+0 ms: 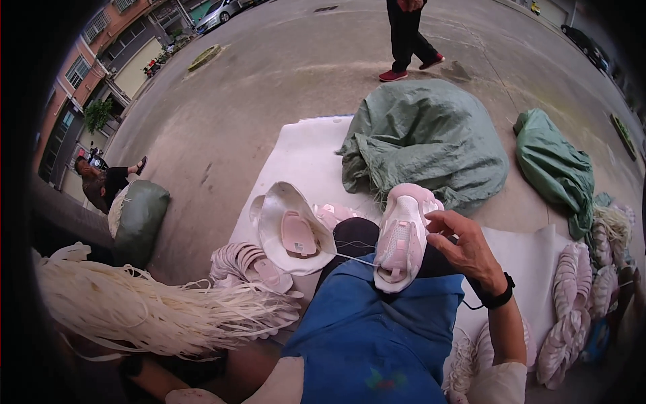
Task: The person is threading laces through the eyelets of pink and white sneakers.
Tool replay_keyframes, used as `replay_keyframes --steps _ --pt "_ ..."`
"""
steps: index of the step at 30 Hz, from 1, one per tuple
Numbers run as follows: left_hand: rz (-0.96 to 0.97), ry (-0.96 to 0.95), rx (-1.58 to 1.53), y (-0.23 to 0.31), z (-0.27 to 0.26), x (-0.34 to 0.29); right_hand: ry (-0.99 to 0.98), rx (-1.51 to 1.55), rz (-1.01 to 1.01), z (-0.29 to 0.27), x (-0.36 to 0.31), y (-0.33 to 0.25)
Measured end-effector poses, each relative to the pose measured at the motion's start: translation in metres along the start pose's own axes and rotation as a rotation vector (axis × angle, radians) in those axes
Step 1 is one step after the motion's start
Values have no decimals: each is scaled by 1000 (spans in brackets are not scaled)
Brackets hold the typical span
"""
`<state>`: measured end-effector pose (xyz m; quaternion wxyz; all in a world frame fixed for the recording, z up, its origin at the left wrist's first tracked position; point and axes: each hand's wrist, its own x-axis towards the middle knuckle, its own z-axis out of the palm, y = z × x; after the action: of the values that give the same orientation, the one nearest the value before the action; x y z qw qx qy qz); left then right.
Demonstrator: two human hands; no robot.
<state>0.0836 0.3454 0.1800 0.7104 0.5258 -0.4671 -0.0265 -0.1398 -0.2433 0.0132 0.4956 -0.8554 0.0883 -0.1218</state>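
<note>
A pink and white sneaker [404, 239] lies across my lap, on my blue apron [377, 330]. Beside its right edge is my right hand [463, 246], fingers curved and apart, with nothing visible in them; whether a fingertip touches the shoe I cannot tell. A white lace [356, 259] runs from the sneaker's left side toward a white cloth pouch [272, 232] with a pink insole [298, 233] in it. My left forearm [158, 382] reaches out at the lower left, and the hand is hidden around a big bundle of cream laces [155, 306].
Pink shoe pieces [249, 262] are stacked left of my lap; more shoes [572, 296] lie in rows at right. Ahead, a large green sack [424, 138] rests on white sheeting [296, 151], a smaller green sack [555, 165] beyond. A person [406, 37] walks past; another [104, 178] sits left.
</note>
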Motion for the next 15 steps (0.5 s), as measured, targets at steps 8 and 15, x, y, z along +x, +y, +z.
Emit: replay_keyframes --steps 8,15 --pt "-586 315 -149 -117 187 -18 -50 169 72 3 -35 -8" --pt "-953 -912 237 -254 397 -28 18 138 189 0 -85 13"
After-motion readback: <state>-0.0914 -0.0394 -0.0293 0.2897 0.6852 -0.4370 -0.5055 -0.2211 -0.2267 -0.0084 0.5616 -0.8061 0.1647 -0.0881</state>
